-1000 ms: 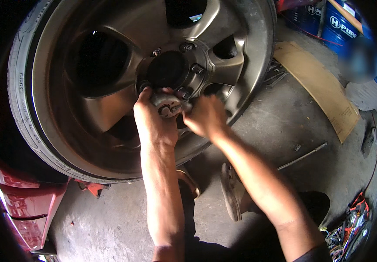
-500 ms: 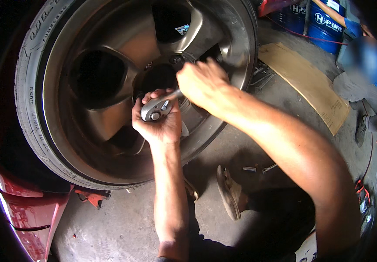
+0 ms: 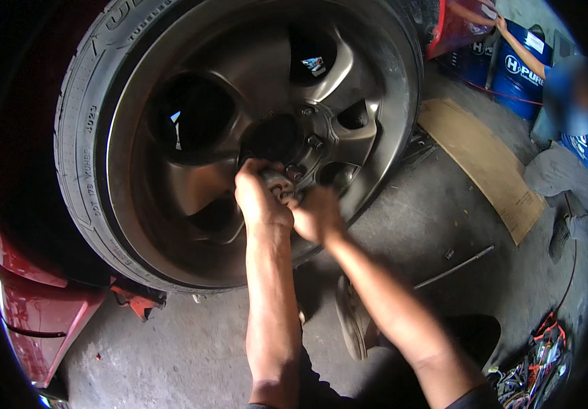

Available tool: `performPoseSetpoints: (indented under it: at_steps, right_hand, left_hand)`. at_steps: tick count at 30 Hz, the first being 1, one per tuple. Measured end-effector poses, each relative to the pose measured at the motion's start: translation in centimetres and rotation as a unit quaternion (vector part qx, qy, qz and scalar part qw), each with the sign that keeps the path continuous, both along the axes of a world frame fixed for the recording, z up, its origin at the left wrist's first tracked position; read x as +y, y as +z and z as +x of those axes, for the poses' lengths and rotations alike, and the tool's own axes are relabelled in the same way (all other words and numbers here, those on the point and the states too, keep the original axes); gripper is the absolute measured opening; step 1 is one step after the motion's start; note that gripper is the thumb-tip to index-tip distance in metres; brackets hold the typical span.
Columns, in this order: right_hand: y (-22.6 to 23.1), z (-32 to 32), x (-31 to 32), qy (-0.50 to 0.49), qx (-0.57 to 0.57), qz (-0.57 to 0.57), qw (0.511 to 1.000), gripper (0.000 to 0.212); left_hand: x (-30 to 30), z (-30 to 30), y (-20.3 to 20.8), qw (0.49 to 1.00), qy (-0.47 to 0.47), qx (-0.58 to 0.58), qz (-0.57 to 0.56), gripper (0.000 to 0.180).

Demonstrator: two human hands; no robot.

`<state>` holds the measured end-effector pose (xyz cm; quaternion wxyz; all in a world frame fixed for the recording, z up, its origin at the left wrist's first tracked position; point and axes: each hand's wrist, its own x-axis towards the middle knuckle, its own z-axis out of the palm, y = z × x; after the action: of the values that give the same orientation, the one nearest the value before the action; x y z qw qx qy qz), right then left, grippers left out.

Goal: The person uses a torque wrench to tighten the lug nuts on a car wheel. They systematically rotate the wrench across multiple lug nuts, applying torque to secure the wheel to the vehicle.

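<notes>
A large dark metallic wheel [image 3: 195, 180] with a black tyre [image 3: 79, 157] fills the upper left. Its lug nuts, one a dark lug nut [image 3: 315, 141], sit around the open hub. At the wheel's lower centre my left hand [image 3: 261, 194] is wrapped around the head of a ratchet wrench [image 3: 280, 186]. Close beside it my right hand [image 3: 318, 215], smeared by motion, is closed on the ratchet's handle, which it mostly hides. What lies under the ratchet's head is hidden by my left hand.
A red car panel [image 3: 55, 327] and a red jack stand [image 3: 137, 300] are at lower left. On the floor lie a cardboard sheet [image 3: 485, 170], a metal rod [image 3: 454, 267] and bundled wires [image 3: 536, 361]. Blue drums [image 3: 520, 78] and a crouching person [image 3: 583, 143] are at right.
My right hand has swung the ratchet handle down, from above and right of my left hand to below and right of it. My left hand stays on the ratchet head. The view has shifted somewhat.
</notes>
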<state>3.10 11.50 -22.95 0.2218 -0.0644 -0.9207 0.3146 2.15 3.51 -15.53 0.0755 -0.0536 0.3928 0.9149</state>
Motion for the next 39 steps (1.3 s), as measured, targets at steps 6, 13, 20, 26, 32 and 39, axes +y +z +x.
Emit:
performPoseSetpoints:
  at_steps: [6,13,20,26,32,39]
  right_hand:
    - [0.7,0.3,1.2,0.085,-0.044,0.094,0.991,0.02]
    - [14.0,1.3,3.0,0.022,-0.062,0.486,0.872,0.012]
    - [12.2,1.2,4.0,-0.001,0.01,0.369,0.929,0.015]
    - [4.4,1.1,2.3,-0.059,0.021,0.09,0.994,0.013]
    - [2.8,1.0,3.5,0.034,-0.007,0.057,0.998,0.02]
    - [13.5,1.1,5.3,0.08,-0.036,0.489,0.868,0.007]
  left_hand:
    - [0.5,0.4,0.1,1.0,0.017,0.002,0.015,0.011]
    - [2.5,-1.0,-2.5,0.844,-0.052,0.164,0.508,0.01]
    - [2.6,-1.2,-2.5,0.864,-0.054,0.171,0.47,0.013]
    - [0.2,-0.4,-0.6,0.978,-0.042,0.038,0.201,0.01]
    - [0.1,-0.4,-0.6,0.983,-0.03,0.038,0.176,0.007]
    - [2.1,-0.8,-2.2,0.874,-0.051,0.136,0.464,0.012]
